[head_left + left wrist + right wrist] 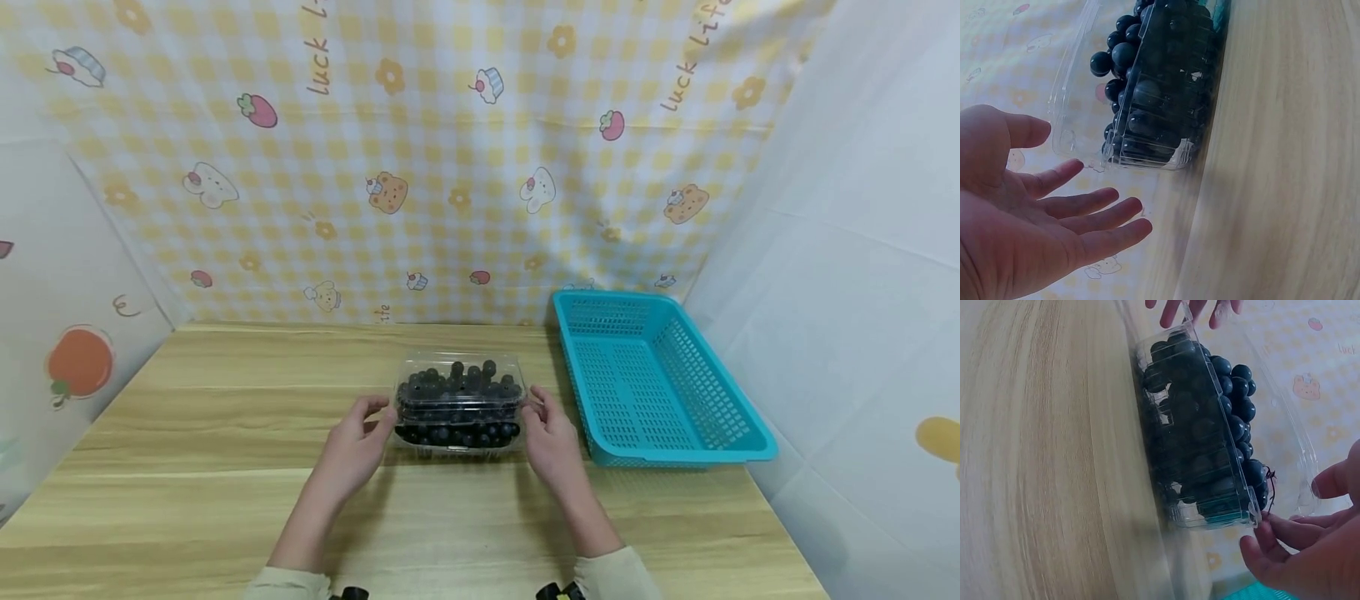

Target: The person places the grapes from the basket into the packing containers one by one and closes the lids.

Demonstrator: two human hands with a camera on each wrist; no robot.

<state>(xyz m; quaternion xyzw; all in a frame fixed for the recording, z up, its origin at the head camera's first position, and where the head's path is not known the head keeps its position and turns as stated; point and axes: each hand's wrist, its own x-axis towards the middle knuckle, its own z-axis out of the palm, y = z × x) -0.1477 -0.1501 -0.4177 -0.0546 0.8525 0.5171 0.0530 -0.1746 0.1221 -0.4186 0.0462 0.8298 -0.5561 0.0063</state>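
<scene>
A clear plastic clamshell box (459,450) of dark grapes (450,392) sits on the wooden table. Its transparent lid (1294,434) stands raised off the grapes at an angle. My left hand (358,442) is at the box's left end; in the left wrist view its fingers (1094,206) are spread and apart from the plastic. At the right end, my right hand (551,437) has its thumb by the lid's edge, and its bent fingertips touch the corner of the box's rim. A bit of grape stem (1270,478) sticks out near those fingertips.
A turquoise plastic basket (723,457) with slotted walls stands on the table to the right of the box, close to my right hand. A checked cloth (450,242) hangs behind the table (225,417), and white sheets (847,250) hang at both sides.
</scene>
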